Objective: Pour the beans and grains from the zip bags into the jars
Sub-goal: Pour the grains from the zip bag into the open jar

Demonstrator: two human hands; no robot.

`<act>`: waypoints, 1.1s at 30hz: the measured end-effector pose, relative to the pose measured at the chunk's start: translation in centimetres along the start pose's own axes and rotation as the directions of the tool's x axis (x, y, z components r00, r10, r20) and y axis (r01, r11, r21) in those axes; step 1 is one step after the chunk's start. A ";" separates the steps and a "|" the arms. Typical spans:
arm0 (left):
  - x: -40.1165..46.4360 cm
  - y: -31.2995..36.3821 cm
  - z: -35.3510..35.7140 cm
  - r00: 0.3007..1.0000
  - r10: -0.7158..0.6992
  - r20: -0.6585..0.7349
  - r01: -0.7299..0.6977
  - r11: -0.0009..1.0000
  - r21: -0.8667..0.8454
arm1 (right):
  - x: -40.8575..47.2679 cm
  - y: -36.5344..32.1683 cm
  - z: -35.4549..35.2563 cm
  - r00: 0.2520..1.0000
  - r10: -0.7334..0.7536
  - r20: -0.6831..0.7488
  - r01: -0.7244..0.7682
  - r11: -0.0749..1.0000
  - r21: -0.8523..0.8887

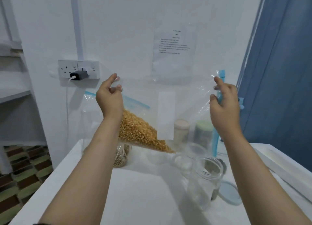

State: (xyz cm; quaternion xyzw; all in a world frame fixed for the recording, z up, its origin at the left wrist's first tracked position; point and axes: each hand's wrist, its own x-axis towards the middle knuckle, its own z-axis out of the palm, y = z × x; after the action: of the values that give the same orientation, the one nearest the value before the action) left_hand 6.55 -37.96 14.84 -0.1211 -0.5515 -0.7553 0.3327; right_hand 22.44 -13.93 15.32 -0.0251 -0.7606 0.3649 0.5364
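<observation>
Two hands held my zip bag [168, 110] at frame centre: left hand [109, 96] and right hand [224, 103] fingers pinched its upper corners. Corn kernels [141, 133] had gathered low; next I judged tilting them toward the open jar [207, 177], lower right on the bench [135, 191].

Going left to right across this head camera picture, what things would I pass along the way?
White wall socket with a black charger → small clear bag of greenish-brown grains on the table → left hand → yellow corn kernels in the big clear zip bag → empty clear glass jar → right hand → blue curtain.
</observation>
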 end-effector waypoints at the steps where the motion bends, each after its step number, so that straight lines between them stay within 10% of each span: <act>1: -0.3 0.3 0.3 1.000 0.008 -0.012 -0.008 1.000 0.002 | 0.0 0.1 -0.2 1.000 -0.002 -0.001 0.002 1.000 0.012; 33: -2.2 5.0 4.0 0.986 0.161 0.034 -0.163 0.984 0.076 | -1.6 6.7 -3.9 0.996 0.036 0.078 -0.051 0.979 0.199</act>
State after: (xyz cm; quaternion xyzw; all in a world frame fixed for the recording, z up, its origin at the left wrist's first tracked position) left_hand 10.65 -34.34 18.83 -0.1630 -0.5737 -0.7017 0.3898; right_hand 24.00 -7.64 10.78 0.0261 -0.7386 0.4519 0.4996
